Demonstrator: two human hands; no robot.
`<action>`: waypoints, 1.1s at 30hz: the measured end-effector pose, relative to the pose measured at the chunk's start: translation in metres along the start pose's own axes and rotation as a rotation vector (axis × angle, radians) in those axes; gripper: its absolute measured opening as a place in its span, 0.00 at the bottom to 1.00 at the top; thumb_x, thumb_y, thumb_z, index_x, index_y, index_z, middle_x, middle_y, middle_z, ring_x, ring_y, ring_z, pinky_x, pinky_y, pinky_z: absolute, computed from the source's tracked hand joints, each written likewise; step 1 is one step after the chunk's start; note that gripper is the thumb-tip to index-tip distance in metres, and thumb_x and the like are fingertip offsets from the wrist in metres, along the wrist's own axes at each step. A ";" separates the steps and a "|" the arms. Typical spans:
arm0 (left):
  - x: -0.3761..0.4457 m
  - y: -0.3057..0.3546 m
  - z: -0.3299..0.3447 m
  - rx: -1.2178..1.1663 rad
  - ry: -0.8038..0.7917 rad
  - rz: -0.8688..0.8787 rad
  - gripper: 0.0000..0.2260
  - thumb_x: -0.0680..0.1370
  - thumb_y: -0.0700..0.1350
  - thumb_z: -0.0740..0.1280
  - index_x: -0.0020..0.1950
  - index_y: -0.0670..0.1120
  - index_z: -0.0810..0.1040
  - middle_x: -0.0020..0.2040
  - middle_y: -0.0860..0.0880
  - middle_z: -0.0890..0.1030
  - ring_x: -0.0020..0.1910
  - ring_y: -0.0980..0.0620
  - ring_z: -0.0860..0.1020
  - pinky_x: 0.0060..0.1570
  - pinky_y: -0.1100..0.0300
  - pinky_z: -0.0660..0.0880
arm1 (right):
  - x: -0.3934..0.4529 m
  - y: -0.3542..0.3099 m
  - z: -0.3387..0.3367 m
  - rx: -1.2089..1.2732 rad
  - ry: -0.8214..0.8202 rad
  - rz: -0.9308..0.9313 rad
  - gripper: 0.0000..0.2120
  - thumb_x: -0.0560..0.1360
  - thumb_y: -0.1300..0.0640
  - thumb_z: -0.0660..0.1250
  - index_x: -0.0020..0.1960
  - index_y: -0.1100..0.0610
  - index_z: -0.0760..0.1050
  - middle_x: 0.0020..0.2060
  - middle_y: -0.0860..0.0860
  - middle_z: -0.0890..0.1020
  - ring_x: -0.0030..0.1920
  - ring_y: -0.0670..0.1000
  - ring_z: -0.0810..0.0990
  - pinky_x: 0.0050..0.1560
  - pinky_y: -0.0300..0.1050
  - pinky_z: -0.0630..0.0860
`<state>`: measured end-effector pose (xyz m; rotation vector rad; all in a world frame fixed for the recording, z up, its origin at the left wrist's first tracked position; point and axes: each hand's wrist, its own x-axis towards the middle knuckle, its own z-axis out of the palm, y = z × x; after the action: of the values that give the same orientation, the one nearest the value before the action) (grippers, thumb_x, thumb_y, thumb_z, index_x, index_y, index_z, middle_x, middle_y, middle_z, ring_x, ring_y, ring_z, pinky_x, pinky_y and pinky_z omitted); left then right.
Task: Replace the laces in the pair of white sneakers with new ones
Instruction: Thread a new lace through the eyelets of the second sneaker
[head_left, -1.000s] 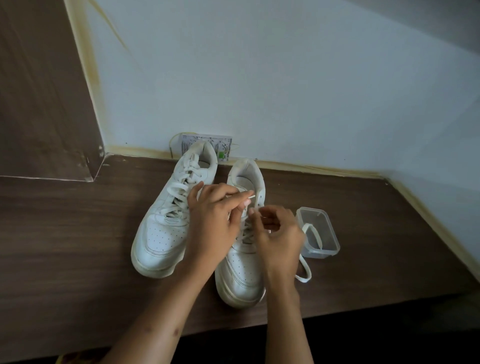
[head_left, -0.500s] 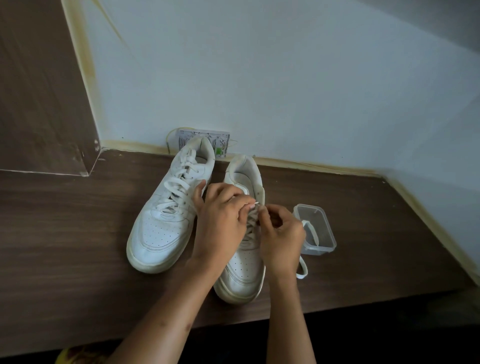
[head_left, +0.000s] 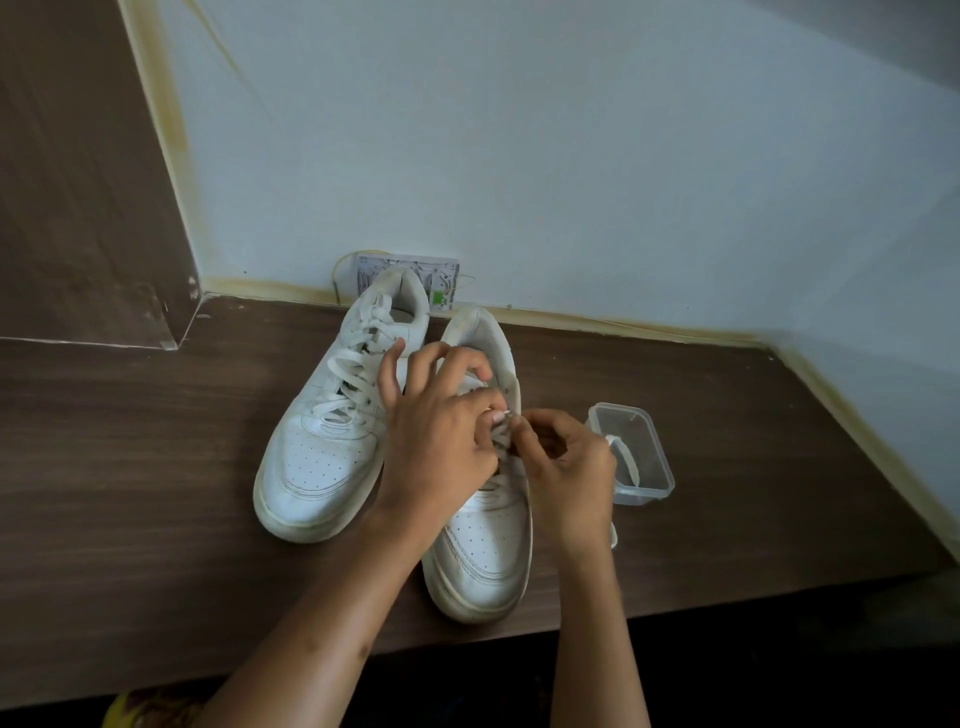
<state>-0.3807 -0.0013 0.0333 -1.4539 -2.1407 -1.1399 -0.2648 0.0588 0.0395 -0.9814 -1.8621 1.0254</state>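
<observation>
- Here, both hands over the right-hand white leather sneaker, toe toward the near edge of the dark wood-grain tabletop, heel toward the pale wall.
- Left hand lying across the tongue from the left, fingers curled, thumb and forefinger pinched on the pale tip of a flat white lace at an upper eyelet on the shoe's right flank.
- Right hand just beside the shoe on its right, fingers curled in toward the same tip; looks pinched on the lace (contact itself hidden behind the knuckles).
- Key relation: lace tip between the two hands, pointing roughly across the shoe's long axis, with the eyelet row directly beneath; right hand nearer to the outer eyelets, left hand nearer to the inner row.
- Likely step: threading the tip through an eyelet, mid-lacing on this shoe.
- Other white sneaker touching or nearly touching alongside on the left, fully laced.
- Small clear plastic tub near on the right, a further strip of lace lying inside.
</observation>
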 end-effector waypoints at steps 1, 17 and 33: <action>0.000 -0.001 0.001 -0.015 0.008 0.006 0.08 0.66 0.40 0.75 0.37 0.53 0.82 0.51 0.56 0.77 0.60 0.48 0.69 0.71 0.38 0.55 | 0.000 0.000 -0.002 0.013 -0.008 0.011 0.03 0.76 0.60 0.70 0.45 0.56 0.83 0.34 0.46 0.85 0.37 0.42 0.83 0.38 0.32 0.76; 0.003 -0.013 0.007 -0.137 0.090 0.017 0.05 0.66 0.47 0.78 0.37 0.57 0.85 0.52 0.55 0.79 0.59 0.49 0.66 0.61 0.31 0.63 | 0.000 0.001 -0.001 0.290 -0.009 0.146 0.03 0.76 0.64 0.69 0.49 0.60 0.80 0.38 0.55 0.85 0.38 0.49 0.84 0.42 0.39 0.80; 0.006 -0.051 -0.013 -0.191 -0.121 0.023 0.14 0.80 0.41 0.64 0.59 0.57 0.81 0.55 0.61 0.80 0.59 0.59 0.75 0.73 0.43 0.51 | 0.013 0.012 -0.026 0.034 0.422 0.178 0.05 0.78 0.59 0.65 0.45 0.55 0.78 0.39 0.47 0.82 0.40 0.47 0.80 0.43 0.46 0.76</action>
<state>-0.4302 -0.0158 0.0227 -1.6651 -2.1371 -1.3095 -0.2438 0.0824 0.0415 -1.2516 -1.4267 0.8662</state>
